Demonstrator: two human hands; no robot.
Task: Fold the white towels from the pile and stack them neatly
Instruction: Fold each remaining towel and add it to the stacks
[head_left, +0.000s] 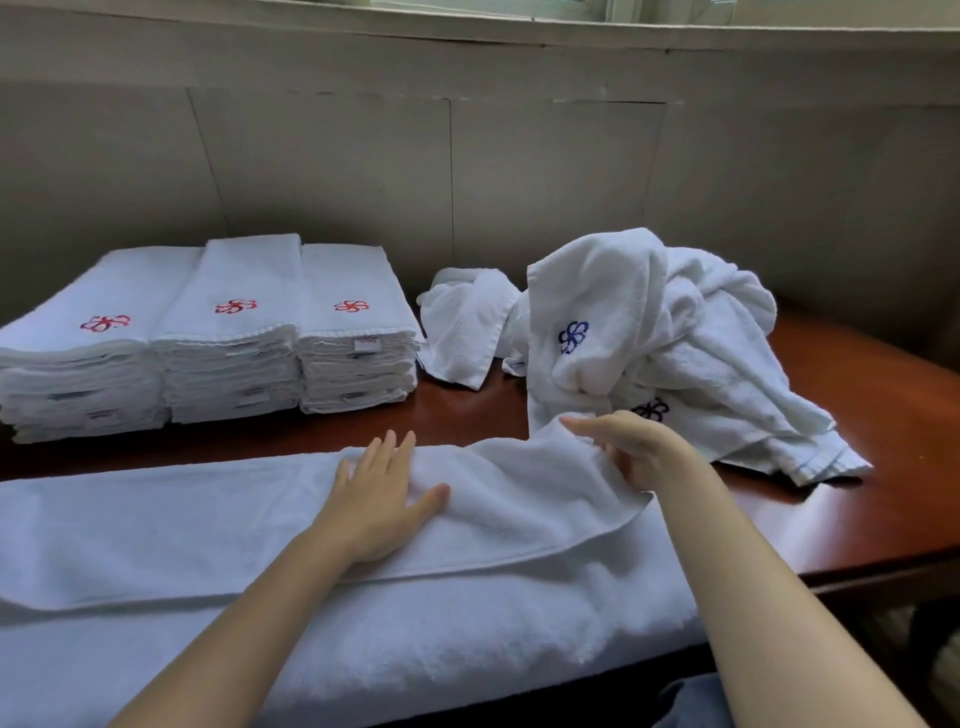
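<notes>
- The left hand (382, 499) lies flat, fingers straight and spread, pressing on the white towel (218, 525) spread along the near edge of the table (883, 499).
- The right hand (631, 447) pinches a raised fold of that towel, fingers curled into the cloth.
- Three stacks of folded towels (208, 338) stand side by side at the far left, each top bearing a red flower emblem; small tags on their edges are unreadable.
- The pile of unfolded towels (670, 343) sits to the right, showing blue flower emblems.
- A small crumpled towel (465, 325) lies between the stacks and the pile.
</notes>
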